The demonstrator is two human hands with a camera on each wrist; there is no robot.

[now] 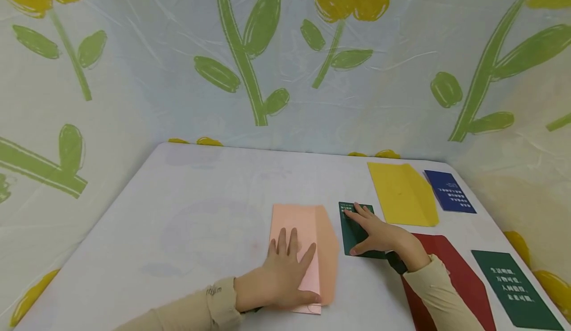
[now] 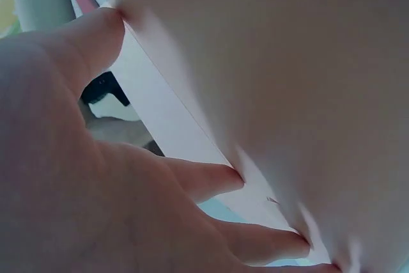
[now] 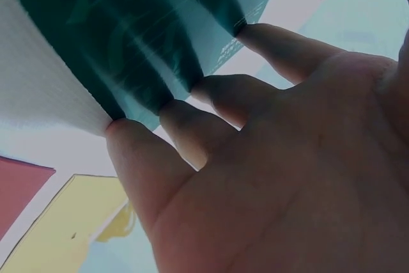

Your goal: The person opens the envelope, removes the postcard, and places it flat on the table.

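Our spread left hand (image 1: 286,277) likely steadies the pink envelope (image 1: 294,217); our spread right hand (image 1: 375,234) touches a green card (image 1: 351,234) inward of the tabletop's (image 1: 200,187) right edge.

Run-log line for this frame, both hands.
left hand: on pink envelope, flap open | right hand: on green card nearer that envelope | other green card: untouched, beside red envelope

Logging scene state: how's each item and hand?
Left hand: spread on pink envelope
Right hand: spread on middle green card
Pink envelope: flat, flap open
Middle green card: flat, partly covered
Yellow envelope: flat, flap open
Red envelope: flat, partly hidden by sleeve, flap unclear
Blue card: flat, lettering up
Right green card: flat, lettering up
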